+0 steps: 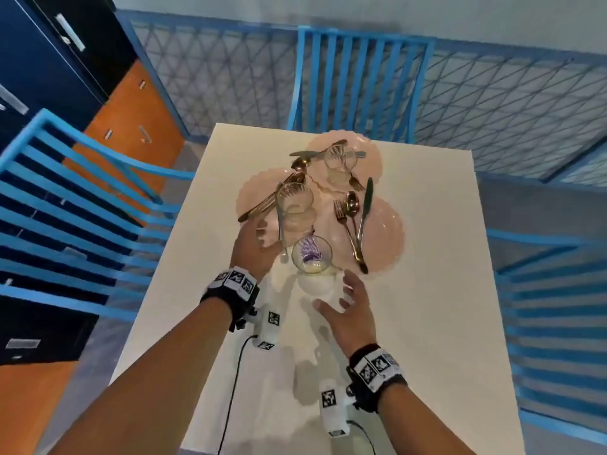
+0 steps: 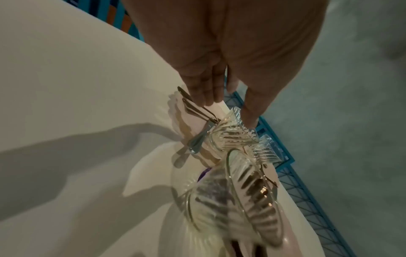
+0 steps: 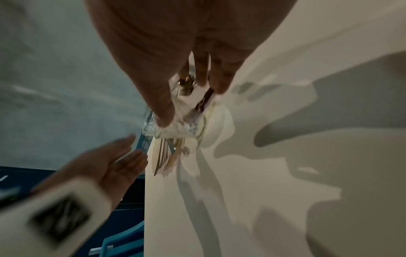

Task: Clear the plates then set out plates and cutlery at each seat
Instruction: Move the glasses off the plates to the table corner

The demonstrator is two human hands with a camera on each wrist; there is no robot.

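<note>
Three pink plates [image 1: 384,231] with cutlery [image 1: 349,221] and glass bowls [image 1: 312,254] still crowd the table's [image 1: 427,323] far end, nothing cleared; your left hand [image 1: 253,247] and right hand [image 1: 351,307] reach in open, holding nothing.

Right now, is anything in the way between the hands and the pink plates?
Yes. Nothing blocks the open left hand, already at the near-left pink plate. But a ribbed glass bowl and gold cutlery lie on that plate. A purple-patterned glass bowl sits between the open right hand and the right pink plate.
</note>
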